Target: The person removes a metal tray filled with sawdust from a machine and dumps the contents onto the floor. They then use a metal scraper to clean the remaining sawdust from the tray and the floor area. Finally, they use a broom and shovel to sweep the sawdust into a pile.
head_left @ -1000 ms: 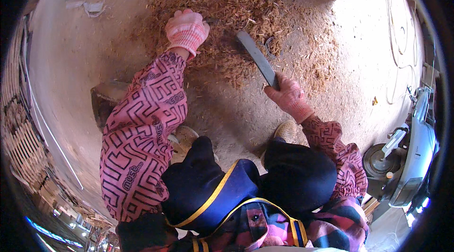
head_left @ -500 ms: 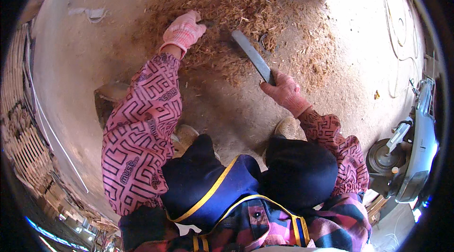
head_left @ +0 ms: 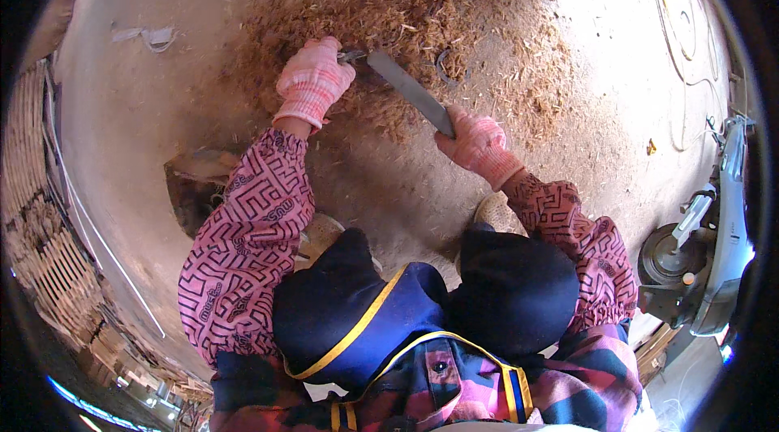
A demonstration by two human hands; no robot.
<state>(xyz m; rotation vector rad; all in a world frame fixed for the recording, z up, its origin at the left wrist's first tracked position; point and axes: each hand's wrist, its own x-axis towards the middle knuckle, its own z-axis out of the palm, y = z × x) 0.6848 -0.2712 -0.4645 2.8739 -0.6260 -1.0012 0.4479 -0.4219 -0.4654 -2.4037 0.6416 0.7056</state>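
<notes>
Left hand in a pink knit glove, upper centre of frame, fist closed around something small at the tip of the long flat grey metal blade — the held piece is hidden by the glove, can't tell what it is. Right hand, same glove, fully wrapped around the blade's handle at centre; handle itself not visible. Blade runs diagonally from upper left to lower right between the 2 hands, over the pile of brown wood shavings at top centre.

Vs 0.5 s ago: both hands sit closer together, left fist now right at the blade tip; blade angle about the same.

Dark curved loop lying in the shavings just right of the blade — hard to make out. White scrap on the dirt floor, upper left. Grey machine at right edge, cut off. No readable labels.
</notes>
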